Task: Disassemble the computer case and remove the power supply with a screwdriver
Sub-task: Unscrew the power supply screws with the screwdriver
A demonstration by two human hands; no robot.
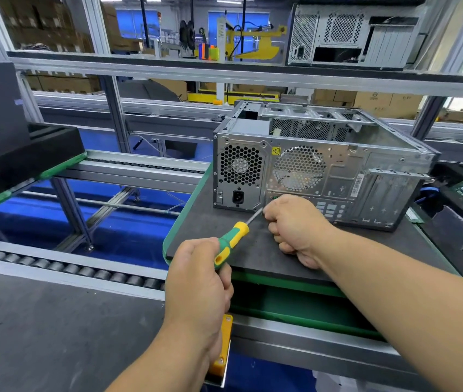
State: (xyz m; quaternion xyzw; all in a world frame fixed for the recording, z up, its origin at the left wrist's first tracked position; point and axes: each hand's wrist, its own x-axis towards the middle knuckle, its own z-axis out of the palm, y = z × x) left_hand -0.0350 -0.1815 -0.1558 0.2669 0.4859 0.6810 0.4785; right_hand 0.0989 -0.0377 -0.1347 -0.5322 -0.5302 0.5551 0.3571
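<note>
Head view: the case (pixel 337 165) lies on its side on the dark worktop (pixel 213 236), rear panel facing the person, side cover already off. The power supply (pixel 240 172) sits in the left end of the case, its fan grille and mains socket showing through the rear panel.

Left hand (pixel 196 281) grips the handle of the screwdriver (pixel 231 240), shaft angled up and right toward the lower right corner of the power supply. Right hand (pixel 295 227) is curled, fingertips pinched at the shaft tip just near the rear panel; whether a screw is held there cannot be told.

Step in hand, as judged: seating the tip on the lower mounting screw of the power supply.
- Bring the shaft square to the rear panel before turning; the present angle looks oblique and risks slipping out of the screw head.
- Keep the guiding fingers on the shaft until the tip seats.
- Press axially while loosening.

A second case (pixel 352 35) rests on the far upper shelf. Roller conveyors (pixel 55 267) run to the left.
</note>
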